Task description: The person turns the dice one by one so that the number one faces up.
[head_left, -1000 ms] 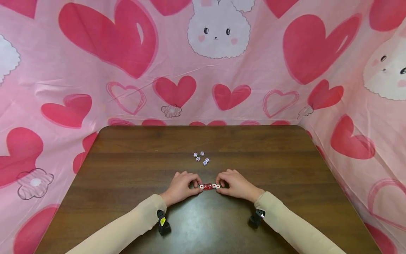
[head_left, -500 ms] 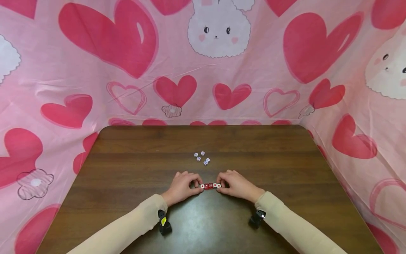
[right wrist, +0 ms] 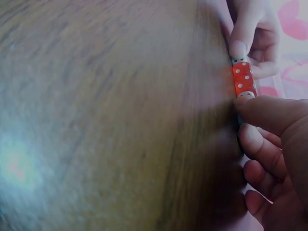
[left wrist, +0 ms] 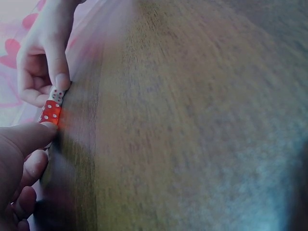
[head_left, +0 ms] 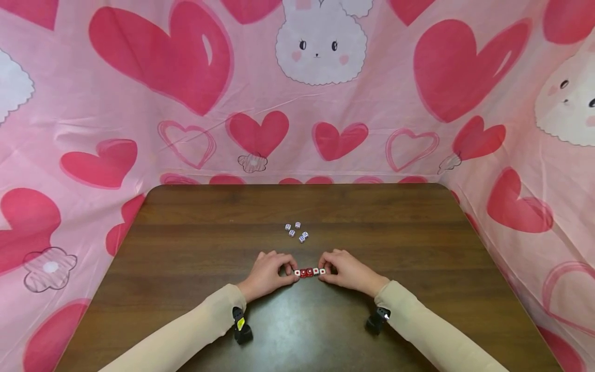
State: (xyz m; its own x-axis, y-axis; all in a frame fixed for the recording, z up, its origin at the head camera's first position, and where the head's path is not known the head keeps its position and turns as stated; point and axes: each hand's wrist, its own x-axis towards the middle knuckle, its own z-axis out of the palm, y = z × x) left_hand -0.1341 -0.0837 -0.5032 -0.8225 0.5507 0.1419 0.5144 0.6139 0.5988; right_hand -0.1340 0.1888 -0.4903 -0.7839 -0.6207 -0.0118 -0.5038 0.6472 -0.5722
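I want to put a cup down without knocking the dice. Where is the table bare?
The table is bare along its left side, its right side and the far strip beyond the loose white dice. It is crowded mid-table: the left hand and right hand pinch the row of dice, forearms spreading toward the near edge.
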